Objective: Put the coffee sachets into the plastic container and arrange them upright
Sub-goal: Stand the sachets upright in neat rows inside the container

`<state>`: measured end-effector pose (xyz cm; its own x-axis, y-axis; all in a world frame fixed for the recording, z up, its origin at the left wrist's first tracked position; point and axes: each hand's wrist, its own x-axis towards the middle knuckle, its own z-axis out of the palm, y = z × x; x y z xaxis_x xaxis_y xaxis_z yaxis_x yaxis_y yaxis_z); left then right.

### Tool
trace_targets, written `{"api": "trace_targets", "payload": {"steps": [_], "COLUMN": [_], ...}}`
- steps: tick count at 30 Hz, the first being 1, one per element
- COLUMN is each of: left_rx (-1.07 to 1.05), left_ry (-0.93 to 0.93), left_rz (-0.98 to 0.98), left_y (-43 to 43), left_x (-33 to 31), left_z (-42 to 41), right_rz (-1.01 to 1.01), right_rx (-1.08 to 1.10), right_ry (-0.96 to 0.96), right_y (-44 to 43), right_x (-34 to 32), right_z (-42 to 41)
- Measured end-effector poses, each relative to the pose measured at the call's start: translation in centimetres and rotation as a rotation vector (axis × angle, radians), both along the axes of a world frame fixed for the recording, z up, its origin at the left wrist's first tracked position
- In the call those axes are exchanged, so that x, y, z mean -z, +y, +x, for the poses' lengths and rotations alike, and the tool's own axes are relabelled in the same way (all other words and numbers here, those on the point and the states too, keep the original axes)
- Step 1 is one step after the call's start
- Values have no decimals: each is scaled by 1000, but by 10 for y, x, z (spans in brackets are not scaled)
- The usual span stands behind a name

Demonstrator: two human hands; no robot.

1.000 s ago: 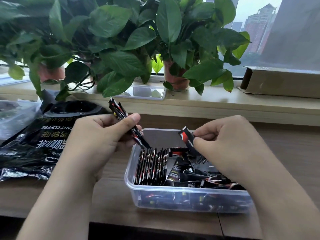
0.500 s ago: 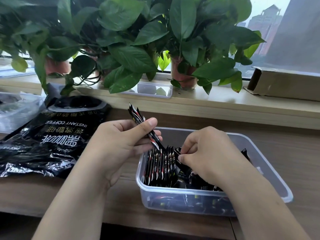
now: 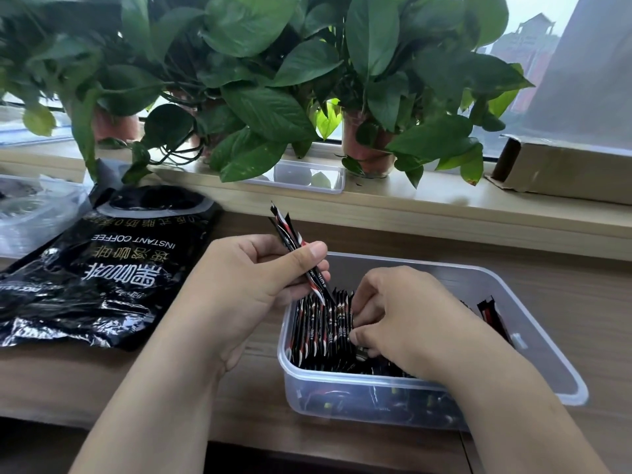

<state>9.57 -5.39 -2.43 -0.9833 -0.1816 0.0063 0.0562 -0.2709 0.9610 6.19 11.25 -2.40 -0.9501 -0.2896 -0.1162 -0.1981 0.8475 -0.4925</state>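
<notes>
A clear plastic container (image 3: 533,309) stands on the wooden desk. Several black-and-red coffee sachets (image 3: 319,331) stand upright in a row at its left end; others lie loose at the right, one sachet (image 3: 489,311) poking up. My left hand (image 3: 246,285) pinches a small bundle of sachets (image 3: 290,236) tilted above the container's left rim. My right hand (image 3: 403,319) is down inside the container, its curled fingers pressing against the right side of the upright row; whether it pinches a sachet is hidden.
A black instant-coffee bag (image 3: 99,268) lies flat left of the container. Potted plants (image 3: 260,97) line the window ledge, with a small clear lid (image 3: 307,176) and a cardboard box (image 3: 564,172). Crumpled clear plastic (image 3: 30,206) sits far left.
My right hand has brought its sachet down into the container and now rests against the upright row. My left hand keeps its bundle in about the same place.
</notes>
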Motion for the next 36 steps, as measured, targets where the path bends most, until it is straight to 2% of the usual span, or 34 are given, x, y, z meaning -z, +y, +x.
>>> {"api": "trace_targets", "payload": {"steps": [8,12,15,18,24,27,30,31,32,36], "left_rx": [-43,-69,-51,-30,-1,-103,-390,-382,-315,62], "left_ry": [8,46,79,86,56,122,421,489,504,376], "left_rz": [-34,-42,-63,-71,-78,-243,-856,-972,-1009,-1023], "left_y": [3,7,15,22,27,24,7,3,-1,1], "left_x": [-2,-4,-7,-12,-13,-9,3,5,8,8], "left_z": [2,3,5,8,10,6,-4,-7,-9,-14], "right_rz": [-5,-330,-522,-510,-401,-431,-479,-471,-451,-336], "right_rx": [29,69,-145,-256,-166,-39,113,143,163,215], "right_ry": [52,260,289,300,459,436,303,254,215,155], "right_y": [1,12,17,16,14,18,28,32,35,40], "right_x": [-2,-8,-25,-32,-28,-30,-32,-33,-33,-29], "right_z": [1,4,17,25,22,22,17,16,15,11]}}
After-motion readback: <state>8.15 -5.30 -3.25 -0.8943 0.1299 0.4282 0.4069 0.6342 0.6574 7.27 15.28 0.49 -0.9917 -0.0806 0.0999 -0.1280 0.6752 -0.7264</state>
